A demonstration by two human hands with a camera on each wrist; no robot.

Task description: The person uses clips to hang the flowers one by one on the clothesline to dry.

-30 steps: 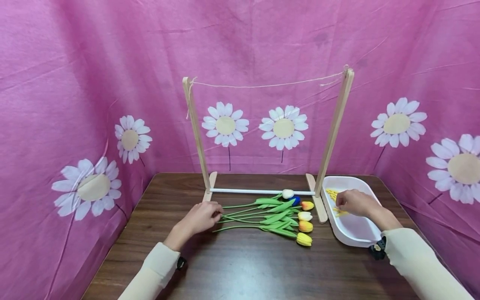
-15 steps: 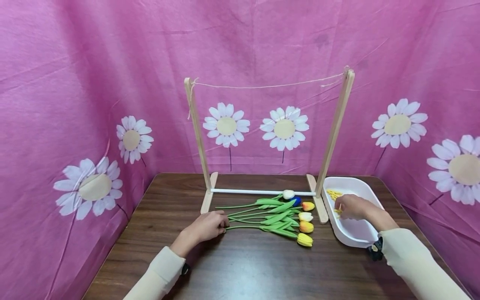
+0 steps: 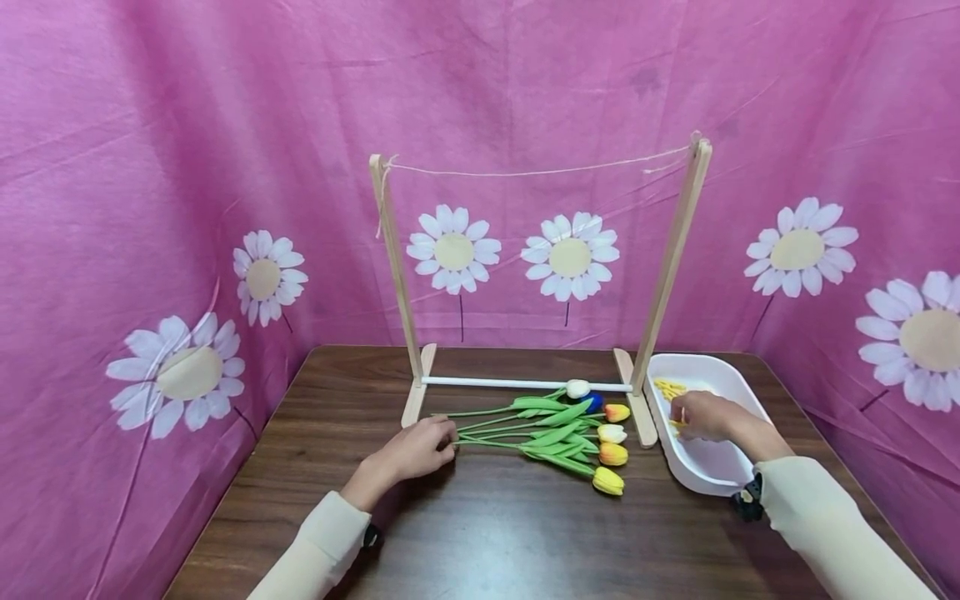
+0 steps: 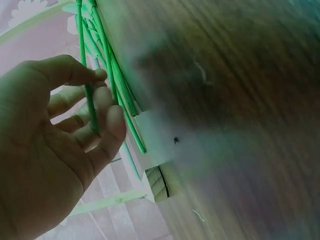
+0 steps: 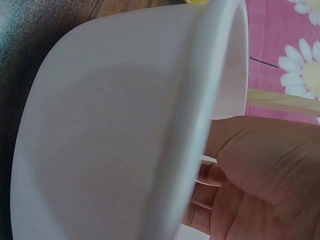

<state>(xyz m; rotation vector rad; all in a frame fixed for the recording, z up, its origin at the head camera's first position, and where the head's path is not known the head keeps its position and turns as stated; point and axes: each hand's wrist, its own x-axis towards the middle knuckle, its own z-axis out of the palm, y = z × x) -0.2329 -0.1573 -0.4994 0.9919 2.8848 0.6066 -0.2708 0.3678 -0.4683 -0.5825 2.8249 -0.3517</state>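
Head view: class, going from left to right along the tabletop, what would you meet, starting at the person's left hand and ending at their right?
Left hand → green leaves → nearest yellow tulip bloom → left rim of the white tray → right hand.

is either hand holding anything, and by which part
The left hand pinches a tulip stem near its bare end; whether the right hand holds anything cannot be told.
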